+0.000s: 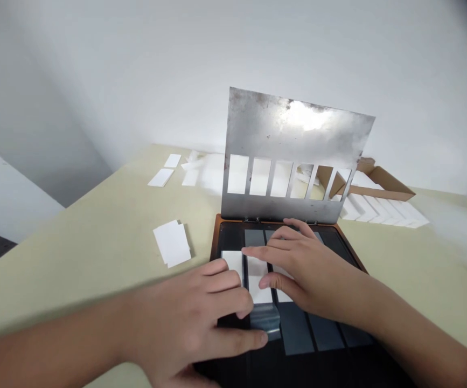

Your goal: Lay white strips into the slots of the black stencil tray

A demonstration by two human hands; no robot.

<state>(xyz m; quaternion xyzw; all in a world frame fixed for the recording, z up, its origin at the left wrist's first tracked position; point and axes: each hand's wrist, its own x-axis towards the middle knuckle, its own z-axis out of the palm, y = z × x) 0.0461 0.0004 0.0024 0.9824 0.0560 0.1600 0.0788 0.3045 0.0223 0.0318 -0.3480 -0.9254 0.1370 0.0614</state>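
Two bare hands work over one black board: the right hand has its index finger and thumb spread apart, the thumb tip at the middle of three white cards and the index tip at its upper left edge; the left hand has curled fingers and an outstretched thumb, with one shiny bluish strip beside their tips, though whether it is gripped I cannot tell. The three cards lie side by side on the black board, in its left and middle part, the third partly covered by the right hand. Three dark grey panels show along the board's near side, right of the strip. At the board's far edge stands one metal plate, tilted, with six rectangular openings. Left of the board lies one small pile of white cards; farther off on that side are two flat white pieces. Beyond the board's far right corner are one cardboard box and a row of white stacks, too overlapped to count.
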